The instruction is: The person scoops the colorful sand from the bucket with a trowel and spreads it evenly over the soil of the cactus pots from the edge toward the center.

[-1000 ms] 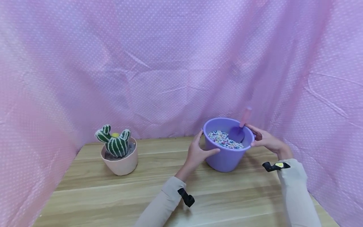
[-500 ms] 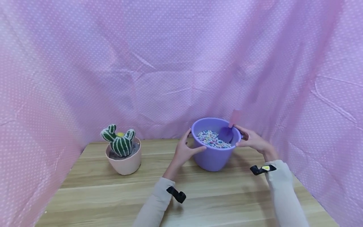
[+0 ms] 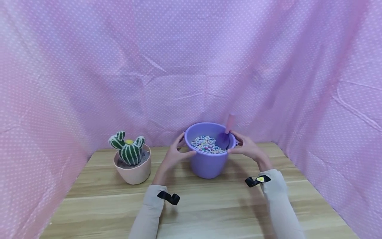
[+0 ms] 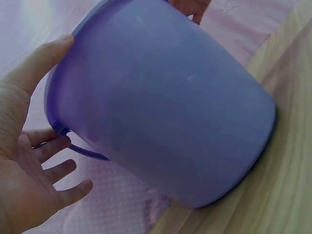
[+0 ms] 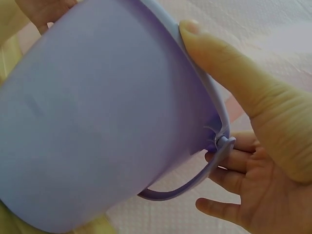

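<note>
A purple bucket (image 3: 209, 166) stands upright at the middle of the far part of the table, full to part of its depth with small multicoloured beads (image 3: 204, 143). A scoop (image 3: 230, 123) with a pink handle and purple blade leans in it against the right side. My left hand (image 3: 173, 156) holds the bucket's left side, thumb on the rim and fingers by the handle joint. On the other side my right hand (image 3: 250, 149) grips the rim likewise, its thumb in front. In the right wrist view the bucket's handle (image 5: 190, 187) hangs down behind.
To the left of the bucket stands a pale pink pot (image 3: 134, 174) with a knitted green cactus (image 3: 131, 154). Pink dotted cloth (image 3: 191, 66) hangs behind and at both sides of the wooden table (image 3: 203, 209).
Both hands have moved the bucket leftward across the table, nearer to the cactus pot. The scoop and beads travelled with it. The head view has shifted slightly.
</note>
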The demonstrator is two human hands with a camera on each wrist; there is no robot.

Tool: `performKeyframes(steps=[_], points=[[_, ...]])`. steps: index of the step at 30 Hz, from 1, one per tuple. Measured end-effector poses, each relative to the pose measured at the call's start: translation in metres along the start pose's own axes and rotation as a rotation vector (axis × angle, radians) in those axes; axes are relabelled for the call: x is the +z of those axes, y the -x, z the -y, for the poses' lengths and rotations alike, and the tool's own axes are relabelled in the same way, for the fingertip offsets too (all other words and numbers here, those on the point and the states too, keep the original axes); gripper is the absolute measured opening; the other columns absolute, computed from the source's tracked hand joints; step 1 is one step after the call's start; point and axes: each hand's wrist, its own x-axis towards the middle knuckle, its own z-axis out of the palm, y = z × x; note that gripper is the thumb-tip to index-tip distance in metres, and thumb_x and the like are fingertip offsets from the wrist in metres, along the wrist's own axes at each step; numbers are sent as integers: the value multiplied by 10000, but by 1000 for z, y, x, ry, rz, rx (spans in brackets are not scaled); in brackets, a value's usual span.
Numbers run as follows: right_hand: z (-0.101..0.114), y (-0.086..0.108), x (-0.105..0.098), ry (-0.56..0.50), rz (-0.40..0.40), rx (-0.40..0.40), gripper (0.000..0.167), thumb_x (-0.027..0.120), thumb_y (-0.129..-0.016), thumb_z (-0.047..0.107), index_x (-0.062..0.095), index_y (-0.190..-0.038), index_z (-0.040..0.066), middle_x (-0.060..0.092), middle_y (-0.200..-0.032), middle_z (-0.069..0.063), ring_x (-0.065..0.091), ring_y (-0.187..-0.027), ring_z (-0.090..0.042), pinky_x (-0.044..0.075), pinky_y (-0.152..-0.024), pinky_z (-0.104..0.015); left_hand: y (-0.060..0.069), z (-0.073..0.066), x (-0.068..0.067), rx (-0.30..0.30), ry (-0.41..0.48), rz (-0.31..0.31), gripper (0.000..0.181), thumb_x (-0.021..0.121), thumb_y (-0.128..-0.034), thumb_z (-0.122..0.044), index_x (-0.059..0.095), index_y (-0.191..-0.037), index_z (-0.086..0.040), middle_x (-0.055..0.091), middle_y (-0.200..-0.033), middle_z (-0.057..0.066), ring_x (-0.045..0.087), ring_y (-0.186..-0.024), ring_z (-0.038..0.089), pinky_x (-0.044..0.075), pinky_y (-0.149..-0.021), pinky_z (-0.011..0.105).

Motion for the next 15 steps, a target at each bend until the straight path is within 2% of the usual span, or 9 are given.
performKeyframes(steps=[3,7,15], points=[[4,-7,10,-17,6,-2,940,839,-826,135,305,-1591,29,320,-1633,-231,322,-1490,-457,297,-1231,-596,2,-1,-13,9,-11,3,1011,884,-793,-344,306,-1610,-208,384,-1621,93,346,-1501,355,315,-1236,585],[10,-16,21,-32,14,-4,955,852,-815,141,310,-1597,58,332,-1634,-211,353,-1479,-446,348,-1205,-584,6,-4,-28,19,1,9,972,876,-805,-267,324,-1601,-187,371,-1621,144,311,-1514,370,282,-1254,580],[15,-27,39,-51,6,-19,952,862,-802,127,328,-1586,42,350,-1621,-220,415,-1444,-437,425,-1156,-549,13,-7,-47,-24,34,28,1001,875,-807,-232,284,-1614,-200,353,-1633,144,351,-1493,375,290,-1246,583]])
